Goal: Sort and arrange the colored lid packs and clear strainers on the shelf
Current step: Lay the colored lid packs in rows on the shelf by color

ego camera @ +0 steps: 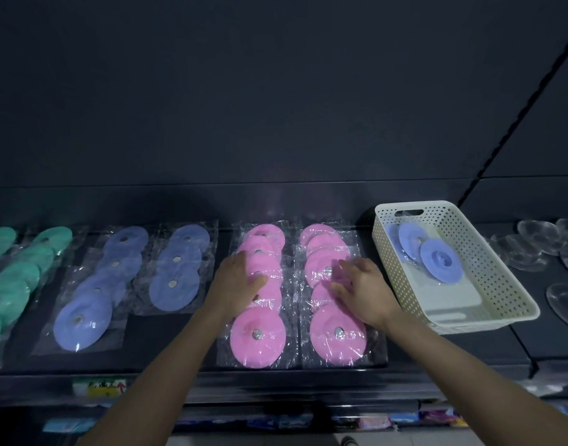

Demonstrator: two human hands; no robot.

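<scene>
**On the dark shelf: both hands flat on pink packs**

On the shelf (166, 346), the left hand (240, 281) rests on the left column of pink lid packs (258, 333), fingers loose and spread, gripping nothing. The right hand (359, 291) rests on the right pink column (338, 336), fingers spread and slightly blurred. The lids are round flat discs with a metal centre stud, in crinkly clear sleeves. Blue lid packs (83, 320) lie left of the hands and green lid packs (9, 284) at far left. A cream perforated basket (488, 320) just right of the right hand holds blue lids (440, 259). Clear strainers (530, 249) lie beyond it.
</scene>
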